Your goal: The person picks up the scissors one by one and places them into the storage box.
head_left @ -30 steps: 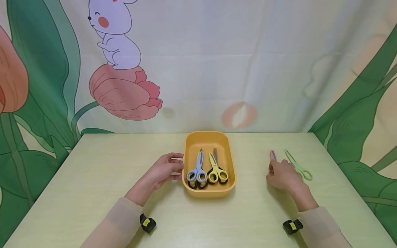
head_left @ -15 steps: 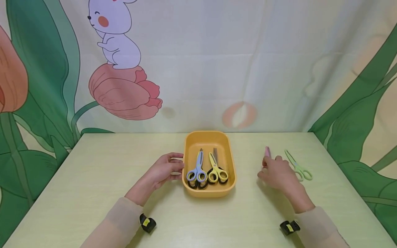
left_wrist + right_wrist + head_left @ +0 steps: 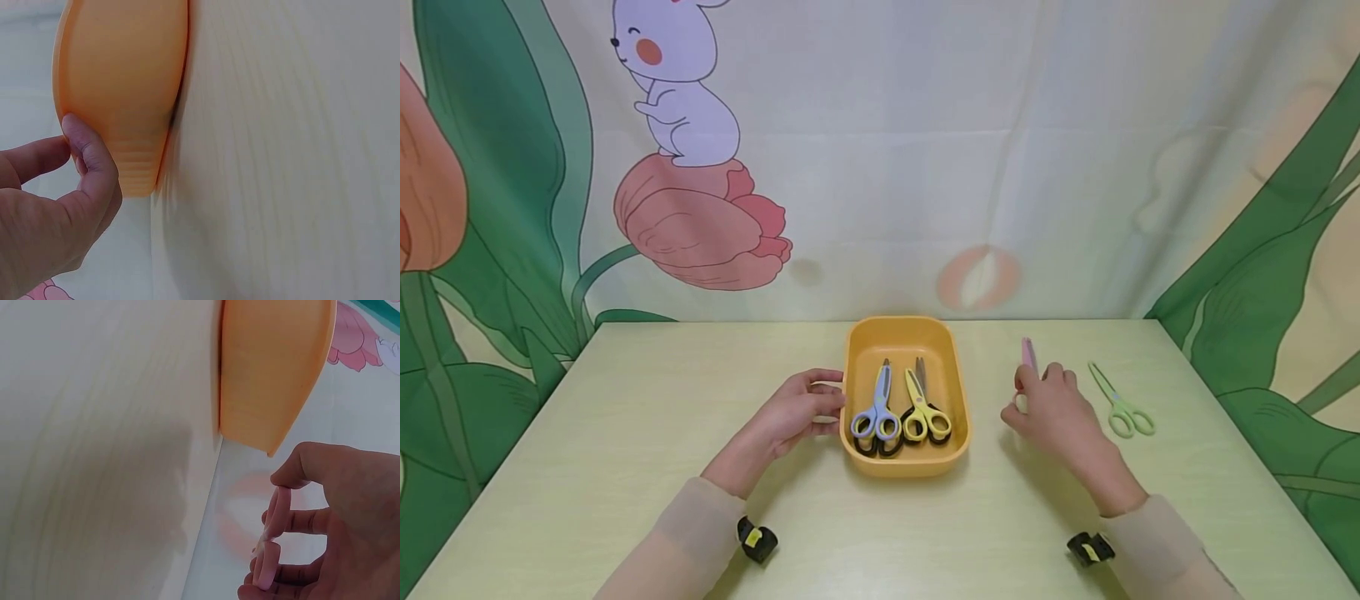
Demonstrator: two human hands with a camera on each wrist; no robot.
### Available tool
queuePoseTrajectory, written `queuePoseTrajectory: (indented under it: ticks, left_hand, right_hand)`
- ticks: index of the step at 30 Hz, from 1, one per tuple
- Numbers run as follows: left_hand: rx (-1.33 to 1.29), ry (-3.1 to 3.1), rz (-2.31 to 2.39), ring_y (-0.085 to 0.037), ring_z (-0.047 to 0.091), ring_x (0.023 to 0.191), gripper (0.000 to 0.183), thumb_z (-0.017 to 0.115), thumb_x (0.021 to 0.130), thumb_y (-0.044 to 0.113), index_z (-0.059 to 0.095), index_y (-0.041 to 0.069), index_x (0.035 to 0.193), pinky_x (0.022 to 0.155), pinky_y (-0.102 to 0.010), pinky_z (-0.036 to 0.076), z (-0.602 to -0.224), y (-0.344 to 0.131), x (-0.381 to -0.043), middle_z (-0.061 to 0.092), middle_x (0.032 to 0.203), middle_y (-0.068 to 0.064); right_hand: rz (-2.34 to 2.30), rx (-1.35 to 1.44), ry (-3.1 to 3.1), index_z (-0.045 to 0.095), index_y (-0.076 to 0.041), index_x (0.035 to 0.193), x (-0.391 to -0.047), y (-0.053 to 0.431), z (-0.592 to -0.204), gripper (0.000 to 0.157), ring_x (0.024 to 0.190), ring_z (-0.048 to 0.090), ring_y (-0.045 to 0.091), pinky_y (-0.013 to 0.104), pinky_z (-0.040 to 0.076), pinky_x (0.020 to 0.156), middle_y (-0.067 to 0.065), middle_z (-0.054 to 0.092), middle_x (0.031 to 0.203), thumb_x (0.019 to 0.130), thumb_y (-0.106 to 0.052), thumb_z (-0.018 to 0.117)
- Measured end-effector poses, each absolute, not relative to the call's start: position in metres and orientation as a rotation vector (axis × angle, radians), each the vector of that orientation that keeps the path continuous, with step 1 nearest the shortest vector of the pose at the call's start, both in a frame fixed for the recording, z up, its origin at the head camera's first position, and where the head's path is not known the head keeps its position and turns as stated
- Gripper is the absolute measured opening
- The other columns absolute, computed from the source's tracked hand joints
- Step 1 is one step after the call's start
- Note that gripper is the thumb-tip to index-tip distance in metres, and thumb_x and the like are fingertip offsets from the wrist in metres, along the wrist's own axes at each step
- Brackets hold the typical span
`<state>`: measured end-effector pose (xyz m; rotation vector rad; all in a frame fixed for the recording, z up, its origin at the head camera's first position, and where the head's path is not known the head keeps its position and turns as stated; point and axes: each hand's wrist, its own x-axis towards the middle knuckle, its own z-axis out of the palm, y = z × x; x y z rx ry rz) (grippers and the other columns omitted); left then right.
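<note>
My right hand [image 3: 1056, 412] holds pink scissors [image 3: 1028, 354] above the table, right of the tray. Their tip points away from me. In the right wrist view, the thumb and fingers pinch the pink handle loops [image 3: 278, 512]. My left hand [image 3: 799, 408] touches the left side of the yellow tray [image 3: 850, 350] with its fingertips. The left wrist view shows these fingers [image 3: 90, 150] against the outer wall near the rim. Inside the tray lie blue scissors [image 3: 880, 400] and yellow scissors [image 3: 917, 392], over other scissors with black handles, partly hidden.
Green scissors [image 3: 1123, 408] lie on the table to the right of my right hand. A printed curtain [image 3: 880, 167] hangs behind the far table edge. A small black device [image 3: 757, 542] is strapped at each wrist.
My right hand has moved left toward the tray with the pink scissors, away from the green scissors, which are now fully uncovered. The left hand and tray stay put.
</note>
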<state>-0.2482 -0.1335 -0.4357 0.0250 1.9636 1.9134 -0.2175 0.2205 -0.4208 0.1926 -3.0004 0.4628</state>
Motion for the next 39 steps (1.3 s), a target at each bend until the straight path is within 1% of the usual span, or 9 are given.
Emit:
queuePoseTrajectory:
  ticks: [6,13,23,32,39]
  left_hand:
    - [0.008,1.971,1.9,-0.028,0.063,0.094,0.048,0.057,0.103,0.0,0.04,-0.006,0.147,0.075,-0.032,0.058,-0.436,-0.133,-0.249,0.055,0.126,-0.027]
    - [0.006,1.973,1.902,-0.026,0.062,0.092,0.048,0.056,0.103,0.0,0.04,-0.006,0.147,0.076,-0.032,0.057,-0.438,-0.135,-0.25,0.054,0.127,-0.027]
    - [-0.003,1.971,1.903,-0.026,0.062,0.093,0.047,0.056,0.103,0.0,0.041,-0.005,0.147,0.077,-0.033,0.058,-0.437,-0.134,-0.25,0.054,0.126,-0.026]
    - [0.021,1.973,1.909,-0.027,0.062,0.094,0.046,0.055,0.103,0.0,0.041,-0.006,0.147,0.078,-0.035,0.057,-0.438,-0.133,-0.251,0.053,0.125,-0.026]
    - [0.008,1.968,1.918,-0.028,0.063,0.094,0.047,0.056,0.103,0.0,0.042,-0.005,0.147,0.076,-0.034,0.057,-0.44,-0.133,-0.251,0.054,0.124,-0.025]
  right_hand:
    - [0.451,0.239,-2.959,0.056,-0.009,0.102,-0.216,0.209,-0.416,0.02,0.091,0.046,0.039,0.044,0.046,0.058,0.021,0.048,0.097,0.087,-0.021,0.064]
    - [0.434,0.291,-2.91,0.056,-0.009,0.1,-0.214,0.196,-0.41,0.017,0.09,0.046,0.038,0.043,0.046,0.056,0.02,0.047,0.096,0.087,-0.018,0.062]
    - [0.411,0.379,-2.911,0.059,-0.008,0.103,-0.211,0.175,-0.404,0.022,0.088,0.044,0.036,0.04,0.046,0.056,0.02,0.047,0.097,0.084,-0.02,0.064]
    - [0.413,0.434,-2.922,0.057,-0.012,0.098,-0.208,0.16,-0.4,0.015,0.087,0.043,0.033,0.037,0.043,0.055,0.016,0.044,0.095,0.085,-0.019,0.062]
    - [0.456,0.507,-2.924,0.053,-0.013,0.095,-0.208,0.144,-0.4,0.017,0.087,0.041,0.032,0.036,0.043,0.058,0.016,0.043,0.096,0.083,-0.017,0.065]
